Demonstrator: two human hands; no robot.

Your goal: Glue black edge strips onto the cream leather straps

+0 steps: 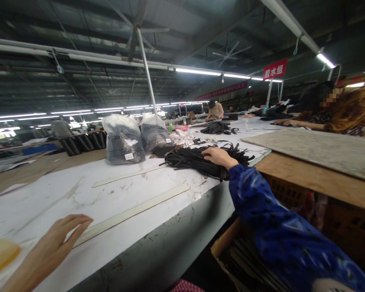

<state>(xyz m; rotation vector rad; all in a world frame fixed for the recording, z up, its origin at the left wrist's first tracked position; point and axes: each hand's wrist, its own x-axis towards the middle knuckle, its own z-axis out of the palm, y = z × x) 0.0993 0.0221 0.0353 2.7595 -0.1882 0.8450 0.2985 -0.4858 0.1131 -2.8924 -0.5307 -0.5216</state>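
My right hand [218,156], in a blue patterned sleeve, reaches onto a thick pile of black strips [185,159] on the white-covered table. Its fingers are bent and pinched at the top of the pile, on a black strip; the fingertips are partly lost against the dark material. Nearer to me, my left hand [62,235] is open, fingers stretched out and thumb apart, with nothing in it. It is by the near end of a long pale strip [140,208]. Beyond that lies a second, thinner pale strip [124,178].
Two bagged bundles [123,140] stand behind the pale strips. A yellowish rounded object [1,255] sits at the left edge. A grey board [319,148] lies at right, near a co-worker [353,109]. Below the table edge is an open cardboard box [223,243].
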